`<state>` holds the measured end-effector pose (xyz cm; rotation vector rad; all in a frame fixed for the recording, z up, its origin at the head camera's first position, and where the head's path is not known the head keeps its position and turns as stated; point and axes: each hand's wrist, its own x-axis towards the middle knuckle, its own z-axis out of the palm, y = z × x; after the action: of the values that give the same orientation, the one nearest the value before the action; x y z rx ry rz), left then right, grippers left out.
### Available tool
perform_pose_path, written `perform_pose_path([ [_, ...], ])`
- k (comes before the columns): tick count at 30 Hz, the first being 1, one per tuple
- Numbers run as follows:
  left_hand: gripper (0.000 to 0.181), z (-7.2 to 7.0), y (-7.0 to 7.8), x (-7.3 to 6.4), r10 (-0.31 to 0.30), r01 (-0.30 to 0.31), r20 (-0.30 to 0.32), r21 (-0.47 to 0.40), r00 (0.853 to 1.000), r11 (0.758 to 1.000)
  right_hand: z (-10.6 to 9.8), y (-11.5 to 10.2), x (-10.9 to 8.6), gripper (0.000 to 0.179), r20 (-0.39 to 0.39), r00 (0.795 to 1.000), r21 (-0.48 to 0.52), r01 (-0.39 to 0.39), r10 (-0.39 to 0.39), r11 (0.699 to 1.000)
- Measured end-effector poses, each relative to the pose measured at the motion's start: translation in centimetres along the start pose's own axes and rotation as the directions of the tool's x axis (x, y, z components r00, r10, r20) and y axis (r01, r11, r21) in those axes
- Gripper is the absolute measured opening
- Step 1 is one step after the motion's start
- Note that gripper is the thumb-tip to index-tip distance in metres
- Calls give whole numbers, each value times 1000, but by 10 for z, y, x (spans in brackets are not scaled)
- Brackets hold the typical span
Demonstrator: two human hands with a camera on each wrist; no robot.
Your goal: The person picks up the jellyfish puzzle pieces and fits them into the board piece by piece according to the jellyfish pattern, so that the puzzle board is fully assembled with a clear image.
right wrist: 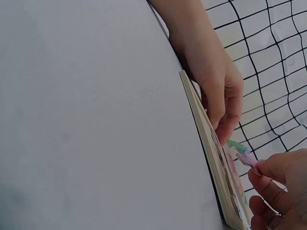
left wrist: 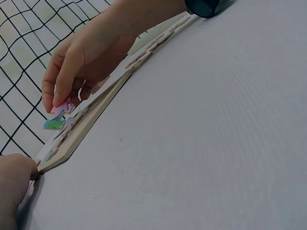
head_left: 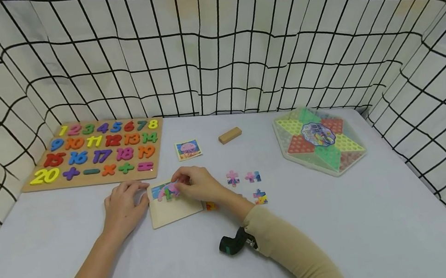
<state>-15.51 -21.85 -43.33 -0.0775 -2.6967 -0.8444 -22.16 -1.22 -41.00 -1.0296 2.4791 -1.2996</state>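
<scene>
My right hand pinches a pink, blue and green jigsaw puzzle piece between thumb and fingertips. It holds the piece tilted, close over the upper part of a thin wooden puzzle board. Some blue and pink pieces lie in the board's upper left corner. At the left edge of the board rests my left hand, its fingers loosely bent and its thumb by the rim. In the right wrist view the held piece shows its edge, near the left hand's fingertips.
Loose puzzle pieces lie right of the board, partly behind the right forearm. Behind it are a small picture card and a wooden block. A number board stands back left, a hexagonal game box back right. Black netting surrounds the table.
</scene>
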Motion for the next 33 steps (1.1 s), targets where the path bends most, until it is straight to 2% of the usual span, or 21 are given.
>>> perform_pose_path([
  [7, 20, 0, 0, 1, -5, 5, 2, 5, 1000, 1000, 8, -5, 2, 10, -20, 1000, -32, 2, -2, 999],
  [16, 19, -1, 2, 0, 3, -3, 1, 0, 1000, 1000, 19, -9, 6, 6, -34, 999, -26, -12, 11, 1000],
  [25, 20, -1, 2, -1, -1, 1, 9, 2, 1000, 1000, 26, -11, 6, 5, -15, 1000, -82, -22, 21, 996],
  [33, 20, -1, 1, 0, 1, -1, 4, -1, 1000, 1000, 29, -14, 6, 4, -57, 998, -156, -13, 4, 988],
])
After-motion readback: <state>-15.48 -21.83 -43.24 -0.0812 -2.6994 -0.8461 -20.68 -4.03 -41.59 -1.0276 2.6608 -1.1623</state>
